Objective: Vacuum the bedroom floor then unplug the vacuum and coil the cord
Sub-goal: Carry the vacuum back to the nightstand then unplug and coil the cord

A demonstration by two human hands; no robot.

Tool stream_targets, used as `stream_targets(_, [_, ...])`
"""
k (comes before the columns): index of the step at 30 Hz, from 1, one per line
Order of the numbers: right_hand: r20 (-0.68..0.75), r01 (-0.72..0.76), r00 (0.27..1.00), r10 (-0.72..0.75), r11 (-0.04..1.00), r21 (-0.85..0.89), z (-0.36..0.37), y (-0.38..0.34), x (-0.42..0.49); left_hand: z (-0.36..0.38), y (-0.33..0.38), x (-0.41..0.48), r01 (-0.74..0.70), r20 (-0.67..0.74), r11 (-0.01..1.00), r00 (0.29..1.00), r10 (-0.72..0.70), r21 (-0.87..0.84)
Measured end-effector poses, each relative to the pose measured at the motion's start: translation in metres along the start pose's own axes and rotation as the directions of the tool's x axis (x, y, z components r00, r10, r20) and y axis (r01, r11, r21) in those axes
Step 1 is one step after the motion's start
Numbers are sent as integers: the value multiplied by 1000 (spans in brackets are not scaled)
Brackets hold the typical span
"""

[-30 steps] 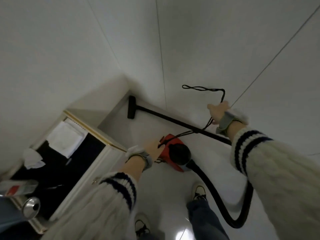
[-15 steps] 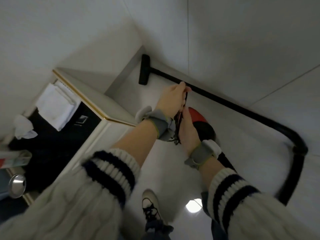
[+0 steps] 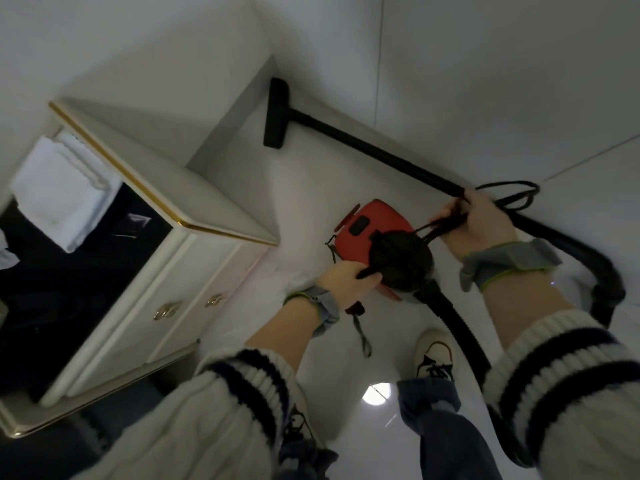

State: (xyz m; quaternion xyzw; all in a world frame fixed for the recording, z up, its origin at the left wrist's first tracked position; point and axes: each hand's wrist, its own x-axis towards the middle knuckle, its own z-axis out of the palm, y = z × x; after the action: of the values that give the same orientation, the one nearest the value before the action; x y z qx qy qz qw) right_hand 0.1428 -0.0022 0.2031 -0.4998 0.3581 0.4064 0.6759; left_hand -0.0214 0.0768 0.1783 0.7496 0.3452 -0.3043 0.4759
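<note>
**Item: power cord, coiling in progress**

I am logging the cord [image 3: 448, 221] as stretching across the black top of the red canister vacuum [image 3: 375, 233]. The vacuum is sitting on the white floor [image 3: 311, 188] near the gold-trimmed cabinet [image 3: 221, 216].

- Left hand [image 3: 349, 279]: its grip is curling round the near end of the strands.
- Right hand [image 3: 485, 225]: its grip is holding the far end, with spare loops trailing past it beside the wand [image 3: 374, 147].
- Change: half a second ago both hands were meeting over the canister, and now they are standing apart. I am judging that another turn is going onto the bundle and that vacuuming is over.
- Plug: I am not finding it.
- Strap [image 3: 360, 327], dangling under the left wrist: too blurred to name further.
- Hose [image 3: 460, 334]: disappearing behind the right sleeve.
</note>
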Motion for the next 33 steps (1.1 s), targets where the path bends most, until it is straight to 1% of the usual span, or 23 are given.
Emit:
stream_targets(2, [-27, -5, 1000, 0, 984, -177, -14, -3, 15, 1, -7, 4, 11, -50, 1000, 999, -10, 2])
stream_targets(4, [-58, 3, 998, -32, 898, -441, -25, 4, 30, -3, -9, 3, -11, -55, 991, 998, 19, 132])
stream_targets(5, [-68, 61, 990, -125, 806, -589, -28, 12, 37, -5, -11, 3, -27, -42, 979, 998, 36, 202])
stream_targets(6, [-30, 156, 967, -254, 679, -717, -27, 21, 40, -6, -14, 3, -48, -26, 965, 998, 56, 258])
stream_targets(7, [66, 271, 929, -365, 546, -793, -25, 31, 40, -9, -15, 2, -61, -6, 955, 998, 65, 290])
stream_targets(8, [197, 385, 881, -430, 411, -827, -19, 44, 38, -13, -19, 1, -72, 14, 951, 997, 72, 299])
stream_targets(9, [337, 483, 836, -434, 287, -827, -16, 53, 35, -14, -18, -2, -93, 34, 955, 996, 87, 282])
stream_targets(10, [456, 548, 805, -380, 184, -816, -12, 63, 34, -18, -20, -3, -106, 43, 965, 994, 99, 241])
stream_targets(11, [524, 572, 797, -301, 94, -815, -8, 69, 35, -20, -22, -3, -112, 35, 979, 994, 108, 169])
stream_targets(12, [544, 562, 808, -225, 17, -827, -8, 73, 35, -21, -23, -1, -107, -2, 991, 994, 108, 76])
stream_targets(13, [529, 534, 831, -170, -20, -845, -7, 75, 37, -23, -24, 1, -93, -70, 995, 993, 91, -36])
stream_targets(14, [494, 497, 858, -143, -12, -867, -6, 76, 38, -25, -25, 4, -75, -147, 981, 988, 49, -180])
stream_targets(15, [454, 462, 883, -121, 49, -885, -8, 78, 37, -25, -25, 7, -62, -215, 941, 977, -12, -333])
stream_targets(17, [437, 432, 898, -44, 262, -863, -11, 85, 29, -24, -20, 15, -45, -289, 825, 946, -146, -563])
stream_targets(18, [472, 437, 882, 8, 361, -824, -14, 91, 25, -22, -15, 20, -41, -295, 779, 937, -187, -626])
stream_targets(19, [508, 443, 859, 58, 412, -796, -17, 96, 26, -21, -9, 26, -30, -283, 742, 934, -217, -670])
stream_targets(20, [538, 445, 837, 104, 443, -778, -20, 102, 28, -18, -4, 31, -10, -259, 712, 935, -242, -702])
stream_targets(21, [553, 450, 821, 145, 433, -781, -22, 107, 30, -17, 1, 34, 6, -236, 693, 938, -254, -721])
stream_targets(23, [528, 430, 829, 183, 396, -812, -23, 112, 35, -12, 5, 40, 69, -179, 718, 948, -264, -693])
stream_targets(25, [508, 415, 839, 195, 374, -829, -24, 115, 43, -8, 6, 43, 140, -130, 807, 957, -258, -573])
stream_targets(28, [477, 384, 855, 203, 372, -845, -23, 122, 48, -8, -1, 57, 200, -95, 860, 957, -275, -470])
stream_targets(31, [399, 304, 906, 139, 440, -845, -26, 139, 61, -3, -6, 76, 255, -23, 890, 958, -285, -378])
stream_targets(33, [245, 134, 957, 155, 513, -848, -30, 150, 76, 11, -27, 97, 263, 2, 915, 961, -276, -307])
